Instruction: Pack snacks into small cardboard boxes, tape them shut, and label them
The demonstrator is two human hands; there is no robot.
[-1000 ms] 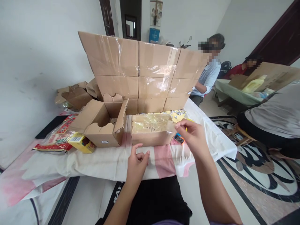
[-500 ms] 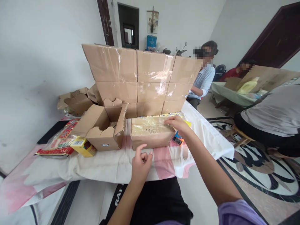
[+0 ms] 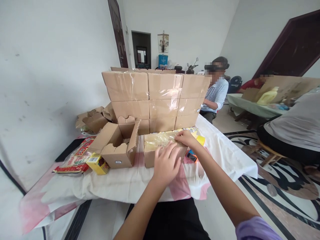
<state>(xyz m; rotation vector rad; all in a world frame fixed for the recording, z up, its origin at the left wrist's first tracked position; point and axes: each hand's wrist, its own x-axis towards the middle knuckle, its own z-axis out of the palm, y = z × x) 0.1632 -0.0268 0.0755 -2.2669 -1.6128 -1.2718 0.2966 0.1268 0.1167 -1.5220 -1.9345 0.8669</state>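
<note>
On your cloth-covered tabletop (image 3: 120, 185), one taped box (image 3: 155, 140) stands beside one open box (image 3: 118, 159). Your left hand (image 3: 166, 163), released, spreads before the taped box; your right hand (image 3: 186, 137) touches its top, grasp indeterminable. Three other people (image 3: 218, 92) share the white-walled room (image 3: 60, 53).

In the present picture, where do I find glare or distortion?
Head view: white glare on the glossy transparent film over the upright brown cardboard wall; head view: weaker shine on the yellowish transparent tape atop the low brown cardboard box; head view: the dark reddish-brown door at right leans, probably wide-angle distortion.
</note>
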